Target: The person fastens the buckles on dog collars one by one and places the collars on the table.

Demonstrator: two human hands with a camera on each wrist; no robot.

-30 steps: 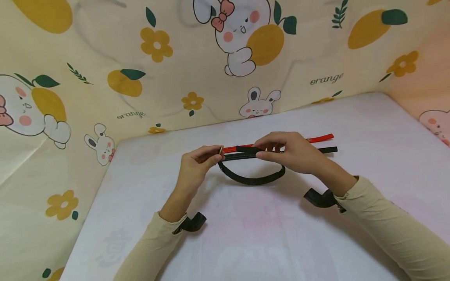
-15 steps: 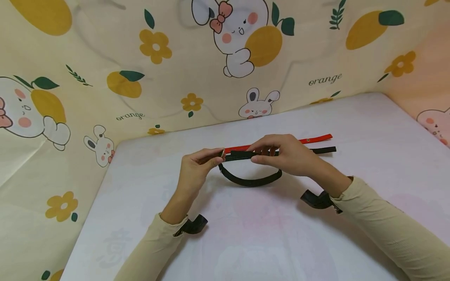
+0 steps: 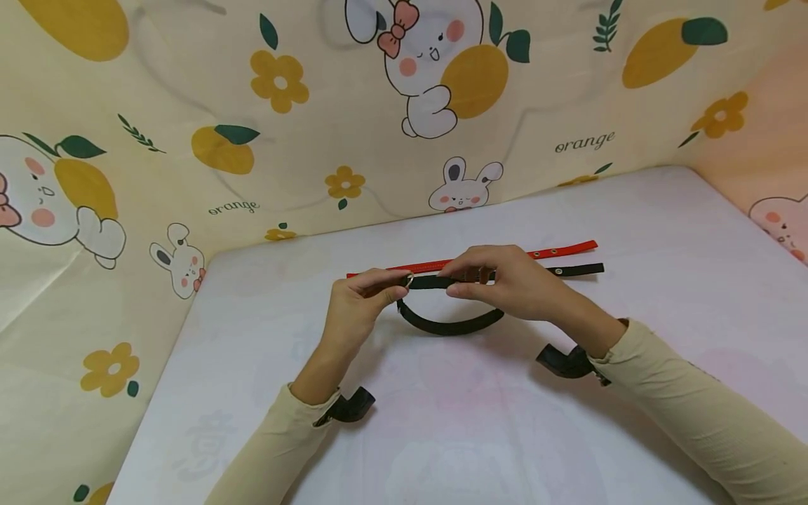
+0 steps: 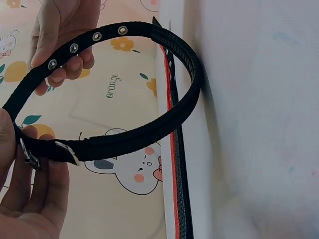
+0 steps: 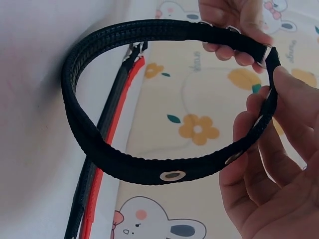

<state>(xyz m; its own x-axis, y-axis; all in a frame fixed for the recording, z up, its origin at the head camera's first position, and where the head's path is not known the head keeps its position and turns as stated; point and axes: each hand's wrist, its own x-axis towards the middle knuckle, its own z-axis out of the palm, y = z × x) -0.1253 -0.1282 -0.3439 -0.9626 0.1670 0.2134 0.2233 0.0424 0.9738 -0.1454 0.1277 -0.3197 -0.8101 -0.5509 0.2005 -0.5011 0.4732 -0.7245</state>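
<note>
A black collar point(image 3: 451, 327) with metal eyelets is bent into a loop, held up between both hands. My left hand point(image 3: 356, 305) pinches its buckle end; the silver buckle point(image 4: 31, 158) and a metal ring point(image 4: 68, 152) show in the left wrist view. With thumb and fingers my right hand point(image 3: 505, 280) pinches the eyelet end, whose tip lies at the buckle frame point(image 5: 264, 55) in the right wrist view. Several eyelets point(image 4: 97, 36) line the strap behind the right fingers. The loop's lower curve hangs toward me.
Behind the hands, a red collar point(image 3: 571, 249) and a second black collar point(image 3: 586, 269) lie stretched side by side on the white tabletop point(image 3: 442, 421). A patterned cloth backdrop point(image 3: 353, 126) rises at the table's far edge.
My right hand has moved a little left, bringing the strap's tip from short of the buckle up to it. The left hand has shifted slightly right and down, uncovering the red collar's left end.
</note>
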